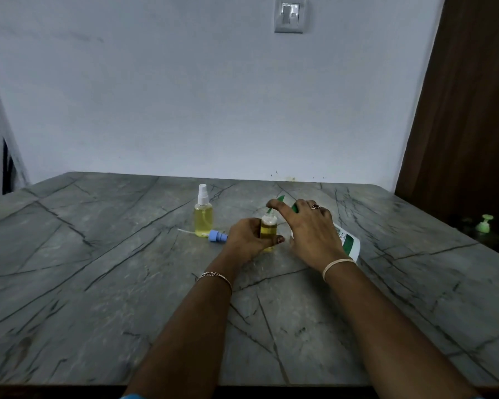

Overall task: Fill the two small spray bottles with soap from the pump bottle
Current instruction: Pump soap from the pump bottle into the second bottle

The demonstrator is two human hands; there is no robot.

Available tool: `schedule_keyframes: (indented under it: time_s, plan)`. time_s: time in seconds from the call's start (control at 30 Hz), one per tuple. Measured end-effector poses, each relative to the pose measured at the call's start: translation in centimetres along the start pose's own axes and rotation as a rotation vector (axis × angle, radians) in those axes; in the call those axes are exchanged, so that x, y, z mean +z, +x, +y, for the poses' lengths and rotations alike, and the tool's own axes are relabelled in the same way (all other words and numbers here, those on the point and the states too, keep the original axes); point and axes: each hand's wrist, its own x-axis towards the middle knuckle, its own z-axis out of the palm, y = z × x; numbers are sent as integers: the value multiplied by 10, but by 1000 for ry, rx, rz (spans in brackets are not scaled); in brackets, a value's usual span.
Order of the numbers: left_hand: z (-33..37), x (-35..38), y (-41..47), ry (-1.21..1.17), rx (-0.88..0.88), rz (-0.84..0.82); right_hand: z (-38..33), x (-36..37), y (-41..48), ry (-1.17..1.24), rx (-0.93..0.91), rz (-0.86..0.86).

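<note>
Standing on the table point(98, 283), the uncapped small bottle point(268, 229) is gripped in the left hand point(244, 240), fingers curled round it. The tilted pump bottle point(350, 241) is clasped by the right hand point(311, 231), nozzle over the opening. Label writing is unreadable.

Print on the pump bottle point(348, 241) is too blurred to read.

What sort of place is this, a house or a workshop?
Probably a room in a home, though that is a guess: a grey veined stone-look table against a plain white wall, a light switch above it, and a dark wooden door at the right.
</note>
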Motion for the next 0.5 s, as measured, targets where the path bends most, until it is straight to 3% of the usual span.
schedule_keyframes:
  time_s: [0.5]
  plan:
    - [1, 0, -1, 8, 7, 2, 5, -1, -2, 34, 40, 140]
